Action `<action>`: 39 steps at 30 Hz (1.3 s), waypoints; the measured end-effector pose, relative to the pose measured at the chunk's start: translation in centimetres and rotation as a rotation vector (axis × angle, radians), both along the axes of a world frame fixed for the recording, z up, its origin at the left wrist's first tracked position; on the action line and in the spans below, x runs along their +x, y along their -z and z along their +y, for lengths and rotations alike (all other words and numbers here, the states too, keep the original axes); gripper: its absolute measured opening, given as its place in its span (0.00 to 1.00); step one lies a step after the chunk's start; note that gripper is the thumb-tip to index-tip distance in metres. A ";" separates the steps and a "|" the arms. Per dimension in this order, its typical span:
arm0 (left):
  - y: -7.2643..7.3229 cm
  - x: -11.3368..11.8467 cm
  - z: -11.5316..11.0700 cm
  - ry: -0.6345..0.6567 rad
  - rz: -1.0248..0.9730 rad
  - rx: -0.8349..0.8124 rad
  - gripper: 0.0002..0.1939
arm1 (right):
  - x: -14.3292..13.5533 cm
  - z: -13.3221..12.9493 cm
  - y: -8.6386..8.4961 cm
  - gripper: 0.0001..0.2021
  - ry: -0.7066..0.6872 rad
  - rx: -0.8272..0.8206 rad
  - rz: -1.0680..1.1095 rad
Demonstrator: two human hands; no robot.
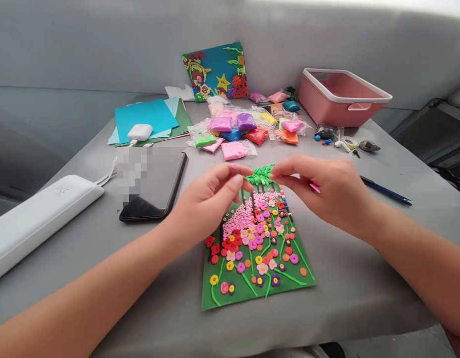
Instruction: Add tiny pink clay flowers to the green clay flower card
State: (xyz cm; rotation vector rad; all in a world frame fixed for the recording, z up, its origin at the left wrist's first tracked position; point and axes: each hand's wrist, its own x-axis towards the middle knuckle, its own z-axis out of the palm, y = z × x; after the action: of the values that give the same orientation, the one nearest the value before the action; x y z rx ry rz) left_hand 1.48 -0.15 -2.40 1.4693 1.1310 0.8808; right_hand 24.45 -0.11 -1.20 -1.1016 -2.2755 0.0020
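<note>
A green card (260,293) lies on the table, covered with small clay flowers (252,241) in pink, red, orange, yellow and purple with green stems. Bright green clay leaves (260,176) fill its far end. Over the card's upper left part, my left hand (211,194) has thumb and forefinger pinched close beside the leaves. My right hand (323,191) is at the leaves' right side, its thumb and fingers also drawn together. Whatever either pinch holds is too small to make out.
Bags of coloured clay (235,124) lie behind the card, before an underwater clay picture (215,74). A pink basket (336,102) stands back right. Left are a phone (159,184), a power bank (43,214), an earphone case (139,132) and blue paper (144,117). A pen (386,190) lies right.
</note>
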 end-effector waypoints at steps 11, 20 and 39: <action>0.5 0.3 -2.1 0.265 -0.180 -0.065 0.21 | -0.4 -1.2 -0.6 0.04 -0.166 0.148 0.172; 0.4 0.4 -2.5 0.266 -0.239 -0.068 0.19 | -0.4 -1.0 -0.9 0.04 -0.308 0.146 0.188; 0.5 0.4 -2.7 0.287 -0.253 -0.058 0.17 | -0.5 -1.1 -1.3 0.08 -0.384 0.007 0.278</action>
State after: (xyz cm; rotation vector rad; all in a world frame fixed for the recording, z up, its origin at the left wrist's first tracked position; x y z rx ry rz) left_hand 1.84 -2.80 -2.89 1.3855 0.7323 0.7986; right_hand 23.97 -1.24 0.10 -0.6019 -2.1914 0.2825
